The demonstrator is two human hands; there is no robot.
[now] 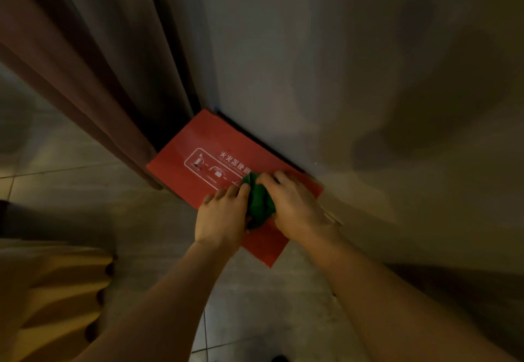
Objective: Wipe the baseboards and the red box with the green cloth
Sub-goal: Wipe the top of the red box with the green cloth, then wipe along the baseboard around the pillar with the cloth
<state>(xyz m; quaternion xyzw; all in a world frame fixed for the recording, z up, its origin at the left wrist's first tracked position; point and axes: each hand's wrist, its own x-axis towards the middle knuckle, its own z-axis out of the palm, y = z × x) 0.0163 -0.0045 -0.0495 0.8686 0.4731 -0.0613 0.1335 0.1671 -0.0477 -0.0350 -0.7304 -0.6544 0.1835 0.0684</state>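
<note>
A red box (198, 146) with white printed pictograms stands on the floor against the pale wall, seen from above. The bunched green cloth (259, 200) lies on its top near the right end. My left hand (222, 217) grips the cloth from the left side. From the right, my right hand (295, 203) closes over the same cloth, fingers curled on it. Both hands press the cloth onto the box. A dark baseboard strip (241, 129) shows between the box's far edge and the wall.
A brown door frame (93, 86) runs down the left side to the box's left corner. Grey tiled floor (85, 191) spreads in front. A yellowish ridged object (56, 290) sits at the lower left. The wall (340, 64) fills the right.
</note>
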